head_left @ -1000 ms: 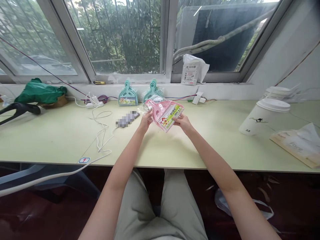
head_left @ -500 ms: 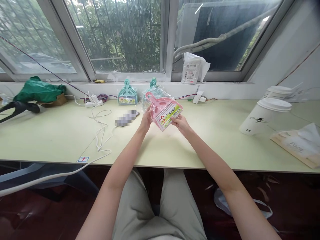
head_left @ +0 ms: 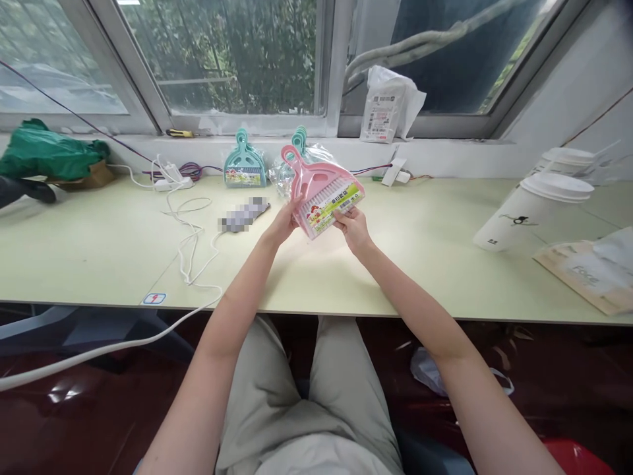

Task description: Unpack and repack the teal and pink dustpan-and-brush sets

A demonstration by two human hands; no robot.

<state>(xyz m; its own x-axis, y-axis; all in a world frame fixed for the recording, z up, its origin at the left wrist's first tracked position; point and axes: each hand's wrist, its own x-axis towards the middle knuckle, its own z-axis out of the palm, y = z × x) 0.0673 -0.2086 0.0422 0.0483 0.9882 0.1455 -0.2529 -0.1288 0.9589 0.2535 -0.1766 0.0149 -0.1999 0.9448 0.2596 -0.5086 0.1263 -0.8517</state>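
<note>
A pink dustpan and brush set (head_left: 324, 188) in clear plastic wrap is held up above the table, tilted, its printed label facing me. My left hand (head_left: 285, 221) grips its left edge, and my right hand (head_left: 352, 227) pinches the label's lower right side between thumb and fingers. Behind it, against the wall, a wrapped green dustpan set (head_left: 299, 140) is partly hidden by the pink one. Another green dustpan set (head_left: 243, 161) leans upright to its left.
On the pale green table (head_left: 425, 277) lie a pixelated object (head_left: 244, 214), a white cable (head_left: 190, 257) and a power strip (head_left: 173, 181). White cups (head_left: 524, 214) and a tissue pack (head_left: 586, 274) are at right, a green bag (head_left: 52, 152) at left. A white package (head_left: 383, 112) sits on the sill.
My view has tilted down, so the table and objects appear higher in the picture. The pink set stays in both hands, turned slightly to face me more.
</note>
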